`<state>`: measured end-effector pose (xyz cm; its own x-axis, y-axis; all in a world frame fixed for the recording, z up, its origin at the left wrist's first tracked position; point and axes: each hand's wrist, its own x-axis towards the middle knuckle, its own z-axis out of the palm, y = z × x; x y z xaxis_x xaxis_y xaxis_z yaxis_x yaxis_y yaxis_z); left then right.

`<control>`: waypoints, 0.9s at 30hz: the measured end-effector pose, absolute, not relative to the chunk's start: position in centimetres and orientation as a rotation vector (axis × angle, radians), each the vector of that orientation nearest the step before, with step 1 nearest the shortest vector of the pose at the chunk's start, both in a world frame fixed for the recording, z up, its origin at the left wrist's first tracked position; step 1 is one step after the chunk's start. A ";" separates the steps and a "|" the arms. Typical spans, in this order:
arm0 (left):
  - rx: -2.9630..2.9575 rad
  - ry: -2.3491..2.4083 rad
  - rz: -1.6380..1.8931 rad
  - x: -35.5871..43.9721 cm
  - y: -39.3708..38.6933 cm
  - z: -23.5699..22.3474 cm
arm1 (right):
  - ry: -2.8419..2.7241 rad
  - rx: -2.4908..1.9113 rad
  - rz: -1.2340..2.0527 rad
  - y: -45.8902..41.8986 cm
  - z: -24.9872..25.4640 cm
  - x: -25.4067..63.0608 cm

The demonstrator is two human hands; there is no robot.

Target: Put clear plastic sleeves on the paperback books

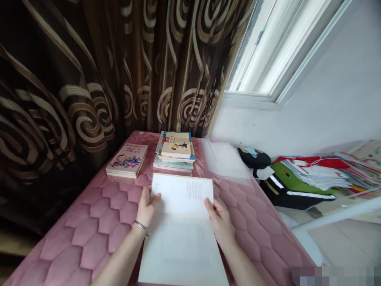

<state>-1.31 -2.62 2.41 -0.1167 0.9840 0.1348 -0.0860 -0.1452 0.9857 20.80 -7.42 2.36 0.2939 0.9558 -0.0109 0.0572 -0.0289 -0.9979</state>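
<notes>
Between both hands is a large, pale open book (182, 234) with small columns of print on its far part and a nearly blank near part. My left hand (149, 204) grips its left edge, thumb on top and fingers underneath. On the opposite edge, my right hand (220, 218) holds it in the same way. A bracelet circles the left wrist. Just beyond the book stands a stack of books (175, 153), a beige illustrated cover uppermost. Clear plastic sheets (228, 159) lie to the right of that stack.
A short pile of books (127, 161) rests at the left on the pink quilted surface (104, 214). Dark patterned curtains (166, 63) hang behind. To the right are a black pouch (253, 159), a green-and-black bag (297, 186) and heaped papers (315, 172).
</notes>
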 end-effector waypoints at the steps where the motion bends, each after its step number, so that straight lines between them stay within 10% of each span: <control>1: 1.191 1.154 1.441 -1.3 -2.6 2.4 | -1.022 -1.412 0.957 -7.4 2.3 20.8; 27: 1.290 1.232 1.360 -2.2 -1.3 0.5 | -1.056 -1.428 0.928 -7.0 0.4 20.7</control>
<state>-2.16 -1.32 0.47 -0.0860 0.9869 0.1361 0.0380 -0.1333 0.9903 20.73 -6.95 0.38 0.3015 0.9534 0.0096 0.1129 -0.0257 -0.9933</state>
